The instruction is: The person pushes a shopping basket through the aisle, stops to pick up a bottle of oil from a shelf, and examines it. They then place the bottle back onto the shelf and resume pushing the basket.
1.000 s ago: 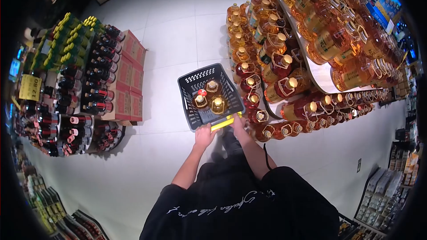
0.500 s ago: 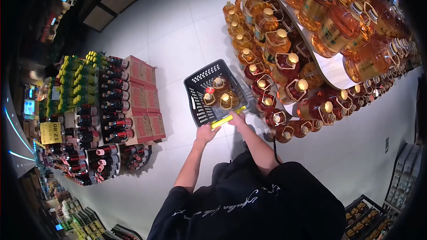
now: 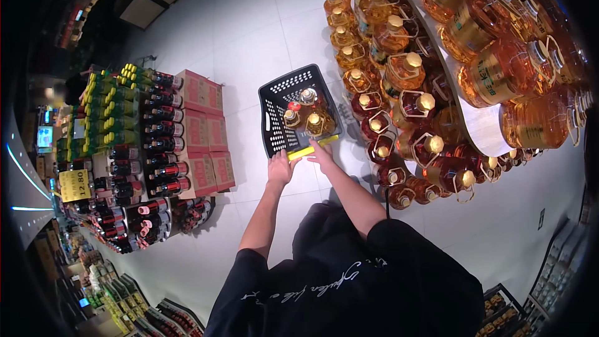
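A black perforated shopping basket (image 3: pixel 269 126) is in front of me over the tiled floor, with a yellow handle bar (image 3: pixel 302 153) along its near end. My left hand (image 3: pixel 282 167) is closed at the bar's left end, by the basket's near corner. Farther right on the same bar, my right hand (image 3: pixel 322 156) has its fingers bent over it. Inside the basket stand a few bottles of amber oil: one oil bottle (image 3: pixel 319 126) near my right hand, another bottle (image 3: pixel 292 118) by a red tag (image 3: pixel 294 106), and a third bottle (image 3: pixel 309 96) behind.
Large oil bottles (image 3: pixel 405 75) crowd the floor and a shelf (image 3: pixel 480 128) on the right. Left of the basket are dark bottles (image 3: pixel 167 150), green bottles (image 3: pixel 112 118) and stacked red cartons (image 3: pixel 203 122), with a yellow price sign (image 3: pixel 75 185). Pale floor tiles (image 3: pixel 249 31) run ahead between them.
The basket and both my hands sit higher in view, farther from my body. The displays have shifted slightly with the camera. Both hands stay on the yellow bar.
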### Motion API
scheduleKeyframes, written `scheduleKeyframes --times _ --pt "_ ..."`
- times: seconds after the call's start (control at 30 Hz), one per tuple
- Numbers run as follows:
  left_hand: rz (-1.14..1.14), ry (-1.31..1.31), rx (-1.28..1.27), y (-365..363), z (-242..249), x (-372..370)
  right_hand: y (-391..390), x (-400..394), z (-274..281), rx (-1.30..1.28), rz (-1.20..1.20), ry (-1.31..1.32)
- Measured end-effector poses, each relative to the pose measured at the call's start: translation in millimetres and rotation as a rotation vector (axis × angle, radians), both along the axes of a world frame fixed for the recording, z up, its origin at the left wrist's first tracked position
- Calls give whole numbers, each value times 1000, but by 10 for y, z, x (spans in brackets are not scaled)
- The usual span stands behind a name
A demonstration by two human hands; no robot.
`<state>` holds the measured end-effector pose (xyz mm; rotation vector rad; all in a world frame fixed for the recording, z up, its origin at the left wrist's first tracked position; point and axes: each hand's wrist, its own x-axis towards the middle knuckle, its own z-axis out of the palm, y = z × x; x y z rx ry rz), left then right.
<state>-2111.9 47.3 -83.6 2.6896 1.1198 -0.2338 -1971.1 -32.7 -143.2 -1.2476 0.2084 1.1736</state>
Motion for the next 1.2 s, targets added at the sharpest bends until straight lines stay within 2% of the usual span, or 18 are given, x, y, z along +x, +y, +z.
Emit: scheduleKeyframes --times 0.17,0.37,0.6,1.03,1.2 --pt "-8 -27 53 358 -43 164 339 219 17 19 55 24" --pt "-43 -70 102 784 21 343 740 372 119 -72 35 -18" --pt "-99 -145 68 1288 110 548 1074 682 120 -131 173 -63" --pt "-124 -228 92 2221 157 1009 1990 1063 170 -154 2 -105" --pt "-131 -179 41 2655 175 1276 2415 1268 335 -198 -76 -111"
